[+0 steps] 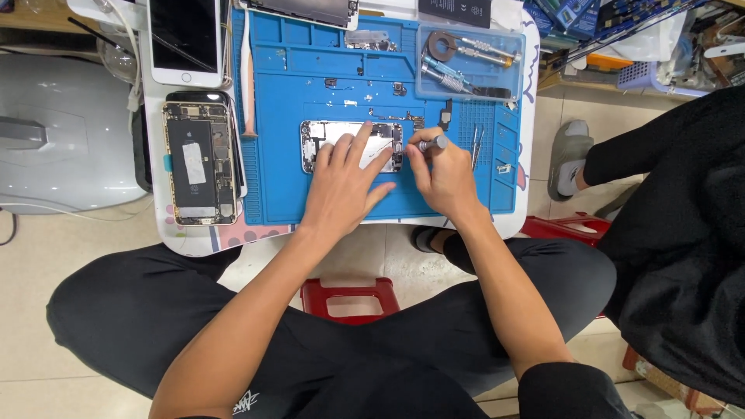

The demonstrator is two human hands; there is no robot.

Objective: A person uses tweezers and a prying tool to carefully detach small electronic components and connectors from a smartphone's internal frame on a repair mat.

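1. Far left on the bench [512, 221], an opened phone [199, 163] lies face down with its battery and boards showing; just above it rests a white phone [186, 39] with a dark screen.
2. Next over, a pink spudger [250, 85] lies along the left edge of the blue repair mat [287, 178].
3. Centre of the mat: the stripped phone housing [326, 133], lying flat and crosswise. The left hand [341, 182] is pressed down on it, fingers spread apart, pinning its right half.
4. Right beside it, the right hand [444, 180] is pinched tight around a small grey screwdriver [431, 143], its tip down at the housing's right end. The two hands sit close, nearly touching.
5. Just right of that hand, tweezers [476, 146] lie on the mat.
6. Up top right, a clear tray [512, 81] holds more screwdrivers.
7. Far right, another person in black [683, 233] sits beside the bench.
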